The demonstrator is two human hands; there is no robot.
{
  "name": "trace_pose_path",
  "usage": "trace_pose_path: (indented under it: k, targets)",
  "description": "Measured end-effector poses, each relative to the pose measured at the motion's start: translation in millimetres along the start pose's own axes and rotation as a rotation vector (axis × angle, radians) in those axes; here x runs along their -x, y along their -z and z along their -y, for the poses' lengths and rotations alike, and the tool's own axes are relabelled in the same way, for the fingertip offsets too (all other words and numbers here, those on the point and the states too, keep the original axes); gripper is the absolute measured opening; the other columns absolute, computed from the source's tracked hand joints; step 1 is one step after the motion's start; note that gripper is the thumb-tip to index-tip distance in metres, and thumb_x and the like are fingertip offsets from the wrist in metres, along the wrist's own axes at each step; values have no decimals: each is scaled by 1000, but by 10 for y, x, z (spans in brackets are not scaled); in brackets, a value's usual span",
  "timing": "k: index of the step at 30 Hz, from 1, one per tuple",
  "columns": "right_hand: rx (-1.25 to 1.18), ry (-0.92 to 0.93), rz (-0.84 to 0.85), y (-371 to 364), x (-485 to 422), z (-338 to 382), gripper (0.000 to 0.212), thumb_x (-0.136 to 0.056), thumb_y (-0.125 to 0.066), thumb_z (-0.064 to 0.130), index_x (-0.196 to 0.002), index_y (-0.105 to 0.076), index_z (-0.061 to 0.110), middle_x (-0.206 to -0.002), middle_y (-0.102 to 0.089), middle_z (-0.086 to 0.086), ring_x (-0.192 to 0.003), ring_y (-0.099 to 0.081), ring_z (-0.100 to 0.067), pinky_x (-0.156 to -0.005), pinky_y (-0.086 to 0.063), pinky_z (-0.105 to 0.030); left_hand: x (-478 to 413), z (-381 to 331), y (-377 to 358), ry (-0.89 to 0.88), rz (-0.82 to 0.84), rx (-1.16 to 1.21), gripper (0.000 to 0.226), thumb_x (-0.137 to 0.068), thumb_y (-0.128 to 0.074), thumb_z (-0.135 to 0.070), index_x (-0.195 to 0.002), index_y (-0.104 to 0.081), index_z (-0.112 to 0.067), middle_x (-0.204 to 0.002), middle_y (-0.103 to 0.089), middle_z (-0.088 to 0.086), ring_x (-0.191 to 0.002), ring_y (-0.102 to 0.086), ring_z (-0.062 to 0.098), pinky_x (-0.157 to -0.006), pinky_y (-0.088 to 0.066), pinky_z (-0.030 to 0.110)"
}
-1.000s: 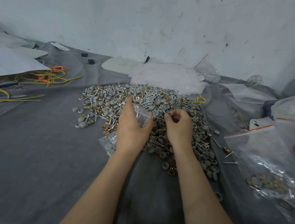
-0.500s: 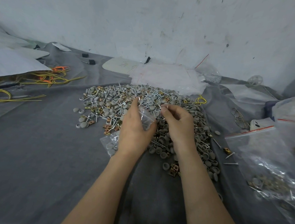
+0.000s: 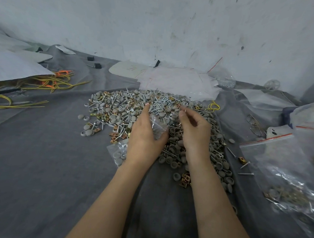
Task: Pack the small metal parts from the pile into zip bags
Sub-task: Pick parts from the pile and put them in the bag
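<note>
The right hand [image 3: 195, 131] has moved from the bag's mouth out over the pile [image 3: 152, 118], its fingers pinching a small brass part. The left hand [image 3: 143, 134] grips a clear zip bag [image 3: 157, 126] at the pile's near edge; bare grey cloth [image 3: 42, 167] lies open to the left, a filled bag [image 3: 285, 178] crowds the right
</note>
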State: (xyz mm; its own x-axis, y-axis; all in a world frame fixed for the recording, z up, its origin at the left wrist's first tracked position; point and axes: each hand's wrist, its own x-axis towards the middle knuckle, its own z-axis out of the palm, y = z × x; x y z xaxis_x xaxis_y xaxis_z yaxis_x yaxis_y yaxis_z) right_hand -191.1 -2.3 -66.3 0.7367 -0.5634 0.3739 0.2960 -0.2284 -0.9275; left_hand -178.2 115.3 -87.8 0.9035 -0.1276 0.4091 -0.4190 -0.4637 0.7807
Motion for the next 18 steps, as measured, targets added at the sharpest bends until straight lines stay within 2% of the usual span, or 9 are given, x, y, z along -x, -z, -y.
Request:
trace_pose_path:
  k: [2, 4, 6, 10, 14, 16, 18]
  targets:
    - [-35, -22, -72, 2, -1, -9, 21, -89, -64, 15, -110, -66, 17, -81, -64, 13, -70, -60, 9, -71, -51, -17, 2, 5, -4, -10, -5, -15, 88, -81, -72, -26, -150, -17, -21, -145, -41, 4, -131, -41, 22, -107, -39, 42]
    - [-66, -30, -92, -7, 9, -2, 14, -88, -65, 13, -102, -63, 17, -78, -65, 11, -69, -61, 9, -70, -50, -17, 4, 5, -8, -18, -9, -28, 89, -81, -73, -26, -150, -17, -21, -147, -39, 3, -133, -38, 20, -107, -37, 37]
    - [-89, -24, -66, -33, 23, 9, 12, -88, -65, 10, -91, -60, 19, -77, -68, 8, -74, -65, 4, -72, -49, -17, 9, -2, -6, -27, -4, -41, 88, -82, -72, -26, -150, -17, -20, -148, -37, 3, -134, -36, 20, -107, -35, 35]
    - [-100, 20, 85, -80, 60, 20, 14, -87, -65, 9, -85, -58, 20, -72, -71, 13, -81, -68, -1, -74, -49, -14, 12, -21, 3, -42, 6, -36, 88, -82, -71, -21, -151, -17, -15, -147, -39, 7, -131, -40, 23, -106, -38, 38]
    - [26, 33, 265, -100, 92, 49, 9, -92, -60, 20, -87, -62, 27, -80, -72, 12, -84, -67, 0, -78, -50, -16, 11, -34, 15, -30, 9, -9, 87, -83, -71, -24, -150, -17, -16, -146, -40, 8, -130, -42, 25, -104, -41, 44]
    - [111, 50, 235, -58, 73, 86, 7, -93, -58, 22, -90, -63, 25, -86, -70, 10, -86, -65, 1, -81, -49, -16, -3, -28, 27, -10, -6, 19, 87, -83, -70, -25, -150, -17, -17, -142, -45, 9, -125, -49, 26, -101, -43, 46]
    - [278, 67, 207, 45, 34, 146, 6, -92, -60, 22, -91, -65, 23, -84, -65, 15, -81, -61, 2, -77, -50, -18, -13, -25, 46, 22, -25, 59, 88, -82, -70, -27, -150, -15, -22, -138, -49, 8, -121, -52, 27, -100, -45, 46]
